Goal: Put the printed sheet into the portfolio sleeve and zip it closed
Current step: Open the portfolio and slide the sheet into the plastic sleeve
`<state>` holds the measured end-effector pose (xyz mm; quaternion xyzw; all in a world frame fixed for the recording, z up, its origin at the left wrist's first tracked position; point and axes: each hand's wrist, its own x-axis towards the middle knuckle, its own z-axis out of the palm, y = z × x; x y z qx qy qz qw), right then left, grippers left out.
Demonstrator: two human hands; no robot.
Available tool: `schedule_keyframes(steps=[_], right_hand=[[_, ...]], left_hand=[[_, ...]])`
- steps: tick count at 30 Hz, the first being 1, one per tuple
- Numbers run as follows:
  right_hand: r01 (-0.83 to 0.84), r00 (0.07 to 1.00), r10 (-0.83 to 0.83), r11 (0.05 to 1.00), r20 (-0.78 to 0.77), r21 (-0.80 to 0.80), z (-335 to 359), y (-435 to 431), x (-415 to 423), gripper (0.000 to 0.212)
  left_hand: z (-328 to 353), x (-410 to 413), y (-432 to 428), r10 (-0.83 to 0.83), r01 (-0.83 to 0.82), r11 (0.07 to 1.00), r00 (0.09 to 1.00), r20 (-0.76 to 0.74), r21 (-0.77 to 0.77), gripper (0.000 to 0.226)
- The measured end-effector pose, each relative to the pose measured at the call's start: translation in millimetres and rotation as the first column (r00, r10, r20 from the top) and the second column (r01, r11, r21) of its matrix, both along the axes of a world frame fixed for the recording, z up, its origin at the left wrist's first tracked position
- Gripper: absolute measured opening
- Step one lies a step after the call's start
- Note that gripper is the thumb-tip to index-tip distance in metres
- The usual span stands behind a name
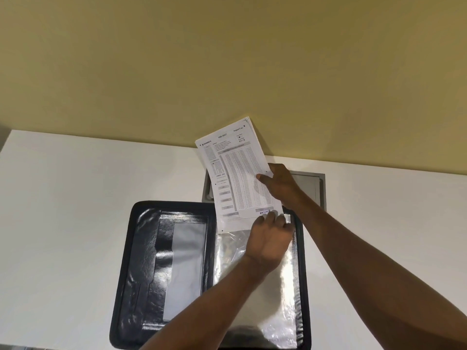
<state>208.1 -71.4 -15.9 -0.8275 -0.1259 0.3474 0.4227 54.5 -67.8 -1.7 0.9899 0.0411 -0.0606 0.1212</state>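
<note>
Above the open portfolio [209, 271], my right grip [280, 184] pinched the printed sheet [238, 173]; my left grip [270, 238] held the sleeve [275, 286] mouth. Next, I judged, sliding it in.

printed sheet [237, 173]: small print too fine to read; lower edge hidden by left hand [271, 242] | portfolio [141, 261]: near edge cut off by frame bottom, right half partly covered by forearms | grey floor box [310, 188]: mostly hidden behind sheet and right hand [280, 185]
</note>
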Motion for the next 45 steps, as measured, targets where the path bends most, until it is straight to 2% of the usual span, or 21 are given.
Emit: schedule_keyframes(steps=[6, 13, 18, 23, 25, 28, 32, 34, 37, 39, 42, 45], right_hand=[[0.047, 0.998, -0.046, 0.998, -0.035, 0.028, -6, -6, -1, 0.034], [0.099, 0.984, -0.091, 0.994, -0.152, 0.041, -15, -22, -3, 0.033], [0.104, 0.949, -0.09, 0.994, -0.302, 0.033, -25, -42, -7, 0.03], [0.085, 0.903, -0.061, 0.996, -0.425, 0.039, -36, -62, -9, 0.02], [0.047, 0.904, -0.046, 0.999, -0.425, -0.008, -42, -67, -9, 0.019], [-0.005, 0.904, -0.029, 0.997, -0.426, -0.078, -54, -74, -9, 0.033], [-0.066, 0.907, 0.018, 0.993, -0.421, -0.099, -59, -78, -7, 0.038], [-0.02, 0.905, -0.008, 0.998, -0.424, -0.063, -58, -77, -4, 0.032], [0.192, 0.882, -0.186, 0.981, -0.432, -0.03, -55, -69, 6, 0.01], [0.267, 0.895, -0.277, 0.961, -0.35, -0.077, -54, -62, 16, 0.007], [0.25, 0.938, -0.27, 0.961, -0.218, -0.117, -57, -57, 28, 0.009], [0.19, 0.952, -0.217, 0.972, -0.217, -0.14, -55, -55, 35, 0.012]], left_hand=[[-6, 2, 3, -0.073, 0.071, 0.996, 0.996, 0.051, 0.047, 0.013], [-23, 7, 3, -0.067, 0.061, 0.997, 0.988, 0.139, 0.049, 0.01], [-38, 18, 5, -0.029, 0.029, 1.0, 0.992, 0.127, -0.003, 0.022], [-47, 22, 4, -0.039, 0.042, 0.999, 0.991, 0.131, -0.024, 0.023], [-49, 22, 5, -0.028, 0.033, 0.999, 0.993, 0.112, -0.04, 0.024], [-53, 21, 3, -0.036, 0.041, 0.997, 0.995, 0.093, -0.058, 0.019], [-61, 21, -3, 0.012, -0.001, 0.994, 0.995, 0.104, -0.11, 0.018], [-62, 23, -6, 0.033, -0.02, 0.991, 0.994, 0.103, -0.131, 0.016], [-64, 27, -6, 0.029, -0.015, 0.993, 0.992, 0.122, -0.113, 0.008], [-67, 29, -6, 0.03, -0.015, 0.995, 0.99, 0.139, -0.103, 0.005], [-70, 34, -5, 0.003, 0.011, 0.996, 0.987, 0.159, -0.089, 0.01], [-72, 40, -3, -0.013, 0.024, 0.997, 0.989, 0.144, -0.071, 0.015]])
